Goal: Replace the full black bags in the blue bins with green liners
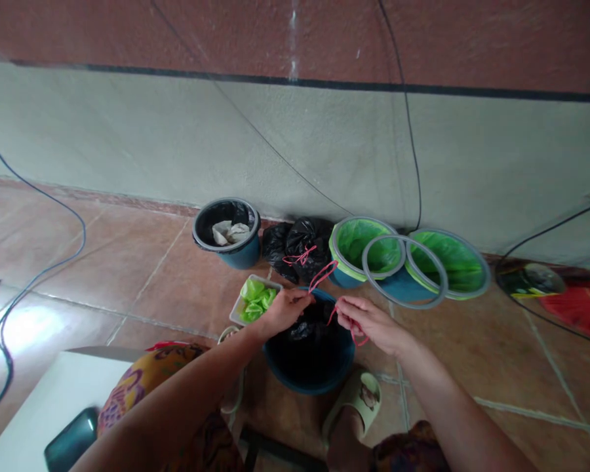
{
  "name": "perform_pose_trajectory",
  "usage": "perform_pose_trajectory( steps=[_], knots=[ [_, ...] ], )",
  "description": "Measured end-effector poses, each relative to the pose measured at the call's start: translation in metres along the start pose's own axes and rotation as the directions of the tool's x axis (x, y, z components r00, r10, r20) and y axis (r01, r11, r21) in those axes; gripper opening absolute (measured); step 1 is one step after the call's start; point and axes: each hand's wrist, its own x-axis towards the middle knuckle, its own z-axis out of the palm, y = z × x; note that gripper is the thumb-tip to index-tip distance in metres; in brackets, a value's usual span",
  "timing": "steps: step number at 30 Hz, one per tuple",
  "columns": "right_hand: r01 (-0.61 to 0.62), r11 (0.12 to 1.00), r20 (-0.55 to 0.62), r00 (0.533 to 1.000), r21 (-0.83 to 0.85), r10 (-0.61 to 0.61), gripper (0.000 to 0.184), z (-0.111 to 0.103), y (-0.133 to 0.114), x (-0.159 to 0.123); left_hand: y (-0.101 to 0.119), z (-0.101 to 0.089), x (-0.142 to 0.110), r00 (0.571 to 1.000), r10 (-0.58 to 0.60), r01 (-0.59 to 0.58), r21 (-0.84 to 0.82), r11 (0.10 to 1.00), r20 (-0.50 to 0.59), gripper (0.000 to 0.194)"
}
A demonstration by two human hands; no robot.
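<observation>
My left hand (pixel 289 308) pinches a red drawstring (pixel 323 276) whose loop sticks up above the fingers. To its right, my right hand (pixel 362 320) is closed on more of the red string, with a loose end hanging below it. Both hands are over a dark blue bin (pixel 311 387) that stands between my feet. Inside the bin, under the hands, is a black garbage bag (pixel 307 324); its lower part is lost in shadow. A small white basket (pixel 236 314) with rolled green bags (pixel 258 300) sits left of the bin.
Along the wall stand a bin (pixel 243 255) lined in black with white paper inside, tied black bags (pixel 309 237), and two green-lined bins (pixel 347 278). A loose grey ring (pixel 440 272) leans there. Cables (pixel 29 187) cross the left floor; a phone (pixel 71 439) lies on a white surface.
</observation>
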Motion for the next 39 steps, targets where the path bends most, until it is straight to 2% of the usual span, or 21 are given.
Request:
perform_pose_trajectory(
  steps=[3, 5, 9, 13, 16, 19, 21, 25, 27, 31, 35, 39],
  knots=[
    [0.035, 0.998, 0.053, 0.998, -0.056, -0.032, 0.044, 0.001, -0.006, -0.003, -0.002, 0.0, 0.001, 1.0, -0.013, 0.013, 0.004, 1.0, 0.002, 0.03],
    [0.035, 0.999, 0.096, 0.995, -0.025, -0.032, 0.042, 0.001, -0.007, -0.006, -0.002, -0.001, 0.001, 1.0, -0.012, 0.012, -0.006, 1.0, 0.01, 0.028],
    [0.025, 0.99, -0.04, 0.999, -0.142, -0.031, 0.045, -0.002, -0.002, -0.004, -0.003, -0.003, 0.0, 0.998, 0.034, -0.032, -0.044, 0.999, 0.05, 0.031],
    [0.04, 0.988, -0.017, 0.999, -0.151, -0.043, 0.045, -0.006, 0.006, 0.002, -0.003, -0.002, -0.001, 0.996, 0.028, -0.015, -0.164, 0.986, 0.08, 0.037],
    [0.075, 0.937, -0.098, 0.989, -0.341, -0.115, 0.047, -0.009, 0.012, 0.006, -0.002, -0.002, 0.0, 0.991, 0.01, 0.031, -0.301, 0.953, 0.132, 0.041],
    [0.09, 0.852, -0.079, 0.985, -0.516, -0.152, 0.047, -0.01, 0.013, 0.008, -0.001, 0.0, 0.001, 0.988, 0.003, 0.058, -0.385, 0.921, 0.156, 0.041],
    [0.088, 0.844, -0.047, 0.99, -0.53, -0.133, 0.046, -0.007, 0.011, 0.008, -0.003, 0.001, 0.003, 0.989, -0.016, 0.069, -0.351, 0.934, 0.15, 0.037],
    [0.084, 0.815, -0.023, 0.993, -0.574, -0.118, 0.043, 0.006, 0.001, 0.006, -0.008, 0.005, 0.004, 0.987, -0.081, 0.095, -0.094, 0.991, 0.139, 0.031],
    [0.077, 0.802, -0.004, 0.995, -0.593, -0.098, 0.039, 0.014, -0.003, 0.006, -0.009, 0.009, 0.003, 0.983, -0.061, 0.064, -0.013, 0.998, 0.171, 0.029],
    [0.088, 0.793, 0.024, 0.995, -0.603, -0.093, 0.034, 0.023, -0.01, 0.01, -0.008, 0.016, 0.0, 0.943, 0.019, -0.021, 0.003, 1.0, 0.333, 0.023],
    [0.104, 0.8, 0.004, 0.992, -0.591, -0.126, 0.036, 0.017, -0.013, 0.015, -0.007, 0.018, -0.003, 0.869, 0.011, 0.028, -0.071, 0.997, 0.495, 0.018],
    [0.083, 0.86, -0.052, 0.991, -0.503, -0.126, 0.038, 0.008, -0.007, 0.021, -0.001, 0.014, -0.008, 0.811, 0.048, 0.047, -0.147, 0.988, 0.583, 0.016]
  ],
)
